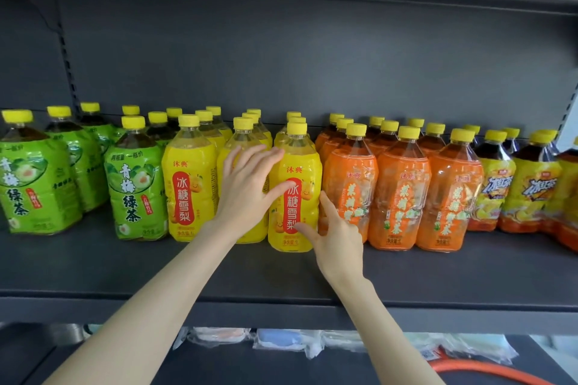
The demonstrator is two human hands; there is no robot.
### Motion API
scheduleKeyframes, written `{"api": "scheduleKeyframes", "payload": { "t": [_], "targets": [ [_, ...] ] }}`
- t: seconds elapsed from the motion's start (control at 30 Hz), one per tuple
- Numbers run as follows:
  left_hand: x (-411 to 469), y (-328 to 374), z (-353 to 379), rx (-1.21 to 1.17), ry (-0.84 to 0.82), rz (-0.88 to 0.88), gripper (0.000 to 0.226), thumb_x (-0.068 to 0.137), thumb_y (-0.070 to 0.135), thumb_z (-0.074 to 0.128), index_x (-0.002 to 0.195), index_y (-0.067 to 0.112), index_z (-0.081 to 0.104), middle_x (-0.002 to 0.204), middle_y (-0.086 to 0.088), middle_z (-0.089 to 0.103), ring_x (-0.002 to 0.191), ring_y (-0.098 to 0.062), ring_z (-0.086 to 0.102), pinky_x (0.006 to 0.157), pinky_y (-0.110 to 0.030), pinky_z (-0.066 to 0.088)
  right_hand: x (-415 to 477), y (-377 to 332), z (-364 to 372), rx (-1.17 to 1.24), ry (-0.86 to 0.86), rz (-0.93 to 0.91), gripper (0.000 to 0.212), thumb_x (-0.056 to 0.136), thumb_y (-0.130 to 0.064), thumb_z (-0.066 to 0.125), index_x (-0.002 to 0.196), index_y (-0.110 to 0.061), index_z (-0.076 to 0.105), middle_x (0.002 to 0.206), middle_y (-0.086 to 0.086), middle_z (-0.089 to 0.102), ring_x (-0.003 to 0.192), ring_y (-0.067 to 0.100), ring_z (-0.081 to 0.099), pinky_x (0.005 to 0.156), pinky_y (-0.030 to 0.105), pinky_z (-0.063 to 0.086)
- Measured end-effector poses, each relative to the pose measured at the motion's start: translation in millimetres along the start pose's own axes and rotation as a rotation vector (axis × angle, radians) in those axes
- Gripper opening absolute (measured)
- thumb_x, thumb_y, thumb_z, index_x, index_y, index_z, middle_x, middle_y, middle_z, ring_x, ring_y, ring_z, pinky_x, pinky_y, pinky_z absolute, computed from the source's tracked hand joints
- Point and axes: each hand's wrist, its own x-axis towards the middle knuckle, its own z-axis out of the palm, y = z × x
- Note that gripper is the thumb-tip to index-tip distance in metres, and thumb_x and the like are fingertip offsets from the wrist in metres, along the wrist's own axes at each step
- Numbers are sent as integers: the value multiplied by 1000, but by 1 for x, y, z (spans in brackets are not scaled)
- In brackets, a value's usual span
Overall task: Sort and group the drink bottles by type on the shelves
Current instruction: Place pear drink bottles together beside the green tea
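My left hand (247, 187) lies spread flat against the front yellow bottle (305, 159), thumb on its label. My right hand (336, 239), thumb and forefinger straight, touches its lower right side. The bottle stands upright on the shelf (438, 275), between other yellow bottles (187, 181) and orange bottles (400, 184). Green bottles (134, 191) stand farther left.

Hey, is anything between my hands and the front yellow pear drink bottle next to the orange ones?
Nothing visible. Both hands touch the front yellow bottle: the left hand lies against its left shoulder, and the right hand touches its lower right side, squeezed beside the nearest orange bottle.
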Motion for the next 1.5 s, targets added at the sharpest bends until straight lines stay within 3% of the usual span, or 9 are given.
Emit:
{"api": "scheduleKeyframes", "payload": {
  "t": [0.33, 0.5, 0.67, 0.83, 1.03, 1.2, 1.3, 1.4, 1.5],
  "targets": [
    [2, -3, 10, 149, -24, -8, 62, 89, 56, 40, 131, 13, 52, 132, -7, 58, 132, -26, 42, 113, -46, 6, 13, -10, -1, -324, -74, 9, 76, 91, -56, 49, 152, -25, 17, 119, 11, 64, 104, 31, 62, 84, 38, 51],
    [-23, -18, -1, 81, 71, -79, 67, 87, 54, 48, 138, 12, 41, 145, -15, 38, 136, -28, 28, 113, -48, 15, 12, -13, -7, -121, 5, -164, 72, 90, -39, 63, 149, -19, 27, 130, 8, 54, 111, 25, 57, 83, 38, 53],
    [-28, -49, -23, 168, -68, -15, 88, 77, 56, 62, 145, 14, 27, 153, -14, 28, 140, -28, 26, 115, -48, 6, 31, -24, -9, -254, 82, -423, 95, 78, -30, 77, 152, -15, 20, 157, 11, 24, 142, 32, 23, 110, 45, 31],
    [-28, -60, -23, 162, -90, 72, 92, 70, 51, 70, 144, 15, 29, 150, -16, 32, 136, -31, 32, 113, -54, 12, 39, -33, -1, -430, 97, -401, 105, 65, -38, 85, 150, -16, 27, 157, 12, 26, 143, 33, 28, 109, 52, 28],
    [-26, -66, -16, 147, -27, 113, 92, 69, 44, 77, 144, 15, 33, 146, -17, 37, 134, -32, 34, 113, -53, 11, 39, -36, 6, -418, 80, -365, 105, 72, -28, 82, 152, -18, 16, 161, 9, 10, 148, 28, 11, 113, 37, 12],
    [-29, -71, -12, 164, -51, 131, 90, 77, 53, 67, 147, 18, 24, 154, -12, 26, 140, -27, 27, 116, -48, -2, 38, -42, 8, -405, 34, -332, 105, 79, -21, 77, 153, -19, 2, 161, 6, -9, 146, 21, -9, 117, 39, 13],
    [-45, -75, -13, 109, 53, 9, 84, 81, 60, 56, 146, 16, 26, 155, -12, 23, 143, -27, 18, 116, -48, -4, 27, -43, 16, -307, 33, -311, 104, 83, -20, 73, 152, -22, -4, 158, 3, -20, 146, 23, -14, 116, 37, 12],
    [-57, -80, -12, 24, 105, -191, 89, 81, 67, 46, 148, 16, 21, 156, -16, 11, 145, -28, 3, 113, -53, -2, 18, -43, 32, -257, 128, -334, 98, 83, -36, 71, 152, -23, 2, 158, 4, -16, 147, 30, -12, 114, 40, 7],
    [-59, -85, -8, -7, 48, -197, 82, 83, 66, 41, 149, 22, 22, 157, -18, 1, 144, -27, -11, 110, -58, 2, 20, -42, 46, -286, 191, -329, 97, 81, -48, 68, 153, -22, 8, 159, 9, -10, 145, 33, -14, 113, 45, 7]
  ]
}}
